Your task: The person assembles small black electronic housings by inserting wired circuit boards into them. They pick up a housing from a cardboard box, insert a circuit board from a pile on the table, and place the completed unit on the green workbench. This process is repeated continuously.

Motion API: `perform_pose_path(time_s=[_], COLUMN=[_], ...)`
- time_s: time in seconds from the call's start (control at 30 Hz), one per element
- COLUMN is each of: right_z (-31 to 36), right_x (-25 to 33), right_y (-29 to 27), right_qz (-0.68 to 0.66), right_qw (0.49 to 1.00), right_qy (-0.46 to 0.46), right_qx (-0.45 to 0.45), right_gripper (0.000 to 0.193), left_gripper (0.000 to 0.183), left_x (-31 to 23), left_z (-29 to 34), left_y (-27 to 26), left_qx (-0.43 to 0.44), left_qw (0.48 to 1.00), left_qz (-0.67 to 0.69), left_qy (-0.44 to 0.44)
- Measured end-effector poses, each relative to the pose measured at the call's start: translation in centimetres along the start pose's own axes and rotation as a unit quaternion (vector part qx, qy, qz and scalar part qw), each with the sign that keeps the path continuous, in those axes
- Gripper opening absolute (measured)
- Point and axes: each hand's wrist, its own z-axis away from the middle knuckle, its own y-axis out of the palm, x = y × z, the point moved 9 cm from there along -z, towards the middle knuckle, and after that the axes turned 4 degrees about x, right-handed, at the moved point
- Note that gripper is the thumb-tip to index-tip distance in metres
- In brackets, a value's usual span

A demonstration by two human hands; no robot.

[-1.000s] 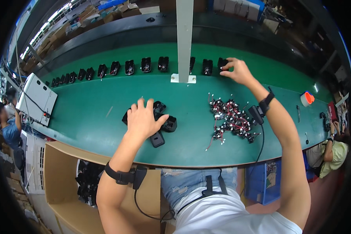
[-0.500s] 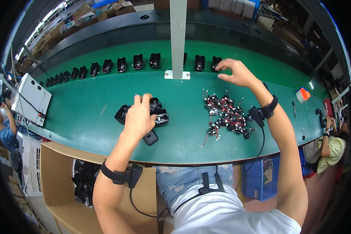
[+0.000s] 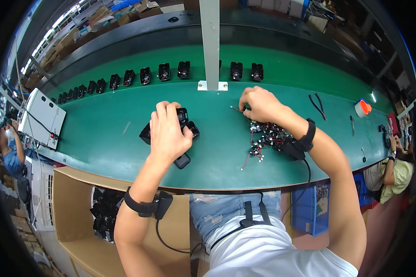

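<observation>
My left hand [image 3: 168, 134] is curled over a small group of black plastic housings [image 3: 192, 129] on the green table, its thumb and fingers closed around one of them. Part of that group is hidden under the palm. A separate black piece [image 3: 182, 161] lies just below the hand. At the far edge of a pile of small black parts with red wires and white connectors [image 3: 268, 138], my right hand [image 3: 263, 105] has its fingers pinched together. A red wire with a white plug [image 3: 236, 109] sticks out from its fingertips; the part itself is mostly covered.
Several black housings [image 3: 164, 71] stand in a row along the back, behind a grey post [image 3: 210, 46]. Pliers [image 3: 318, 107] and an orange-and-white cup [image 3: 363, 108] are at right. A white box [image 3: 44, 117] stands left, a cardboard box [image 3: 74, 207] below. Another person sits far right.
My right hand has come back from the last housing in the rear row to the wired pile and closed there. The left hand has stayed over its housings, shifting slightly.
</observation>
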Motion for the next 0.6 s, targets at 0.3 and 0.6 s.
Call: perform_pose_path(time_s=[0.3, 0.6], right_z=[3.2, 4.8], right_x=[0.3, 7.1], right_y=[-3.2, -6.7], right_qz=[-0.449, -0.466], right_qw=[0.891, 0.863], right_qy=[0.04, -0.156], right_qx=[-0.053, -0.121], right_gripper=[0.011, 0.01], left_gripper=[0.06, 0.054], left_x=[-2.8, -4.0], left_z=[0.2, 1.3], left_y=[0.1, 3.2], left_qx=[0.024, 0.234], left_qw=[0.981, 0.773], left_qz=[0.178, 0.589], left_qy=[0.071, -0.03])
